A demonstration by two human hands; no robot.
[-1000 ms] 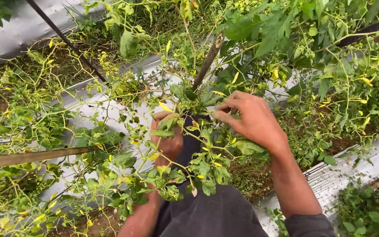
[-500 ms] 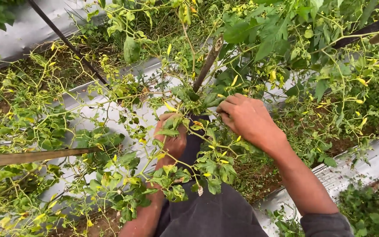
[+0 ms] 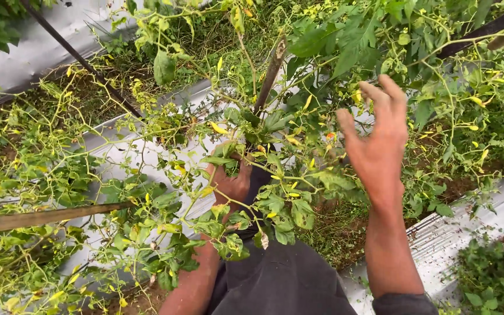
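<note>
A sprawling green plant (image 3: 275, 192) with thin stems, small yellowing leaves and pale yellow pods spreads over the middle of the view. My left hand (image 3: 228, 178) is low in the foliage, closed around stems near the base of a brown wooden stake (image 3: 270, 70); leaves hide part of its fingers. My right hand (image 3: 377, 137) is raised to the right of the stake, fingers spread apart, holding nothing, its fingertips among the upper leaves. A dark cloth (image 3: 281, 280) lies below both forearms.
Silver plastic mulch (image 3: 118, 151) covers the raised beds, with another strip at the lower right (image 3: 468, 227). A flat wooden stick (image 3: 48, 217) lies at the left. A dark hose or rod (image 3: 80, 58) runs diagonally at upper left. Bare soil and weeds fill the furrows.
My right hand has let go of the stems near the stake, lifted, moved right and spread its fingers. My left hand has stayed in the foliage.
</note>
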